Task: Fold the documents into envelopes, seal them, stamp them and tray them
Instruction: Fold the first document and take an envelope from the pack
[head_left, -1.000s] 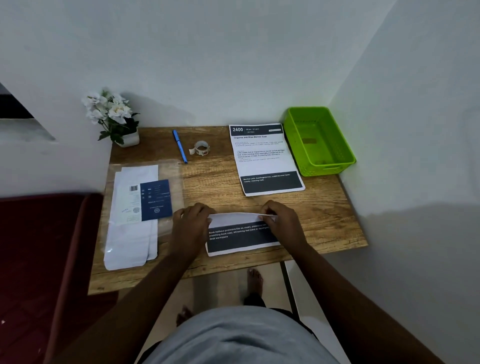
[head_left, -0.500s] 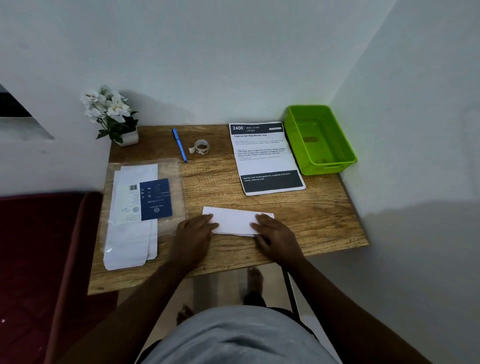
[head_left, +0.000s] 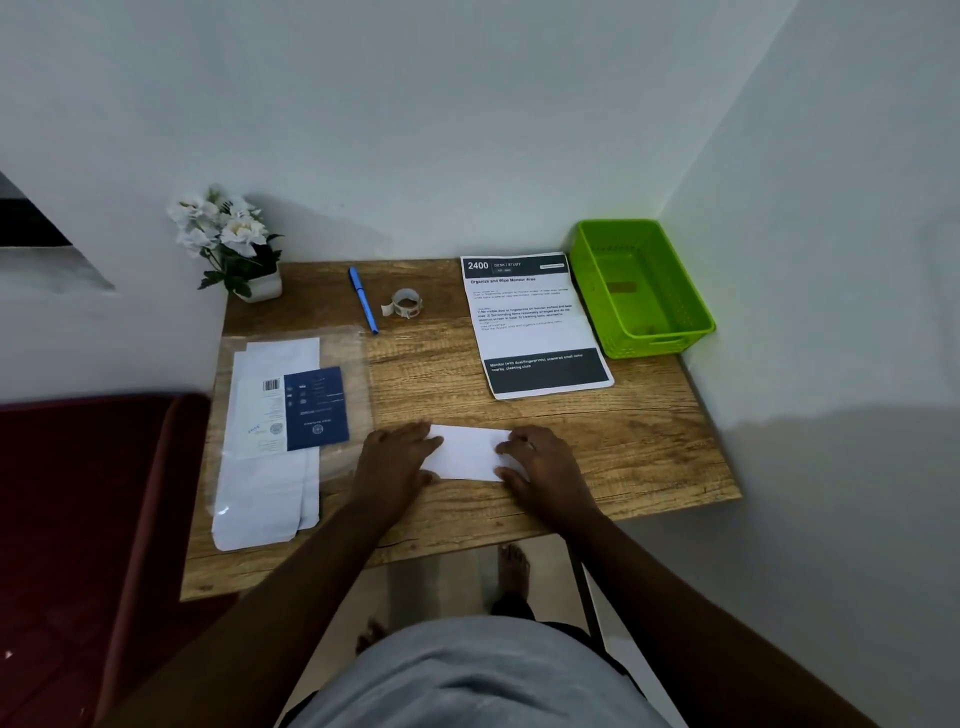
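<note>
Now the folded document (head_left: 464, 451) lies near the front edge of the wooden desk (head_left: 649, 447), long axis left-right, pressed flat between the left hand (head_left: 393, 457) and right hand (head_left: 540, 462), fingers extended; the envelope pack (head_left: 280, 431) lies nearer the left hand.

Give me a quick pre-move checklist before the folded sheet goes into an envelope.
1. Folded sheet lies flat on the table, blank side up: ok.
2. Both hands press it, left hand at one end, right hand at the other: ok.
3. Crease sharp and edges aligned: cannot tell, the hands cover both ends.
4. Envelope pack at the left, inside its clear wrapper, none taken out: not ok.
5. Tape roll free behind the work area: ok.
6. Green tray at the far right, nothing filed in it: ok.
</note>
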